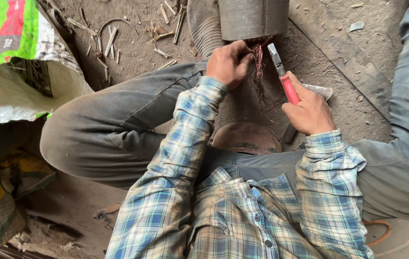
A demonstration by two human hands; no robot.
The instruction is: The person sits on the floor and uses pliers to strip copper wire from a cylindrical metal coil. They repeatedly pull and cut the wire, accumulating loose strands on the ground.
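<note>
- Copper-red wire strands [259, 60] are seen spilling from the lower end of a grey metal cylinder [252, 18], which lies on the dirt floor [338, 52] between the person's bent legs.
- Just below the cylinder, the strands are pinched in the closed left hand [227, 63], apparently to keep them taut and gathered.
- Red-handled pliers [283, 76] are gripped in the closed right hand [310, 112], below and to the right of the cylinder; the steel nose is angled up toward the strands, seemingly so they can be caught close to the cylinder's mouth.
- Wood splinters [111, 41] are scattered left of the cylinder.
- Well to the cylinder's left, a green and white woven sack [17, 52] is slumped.
</note>
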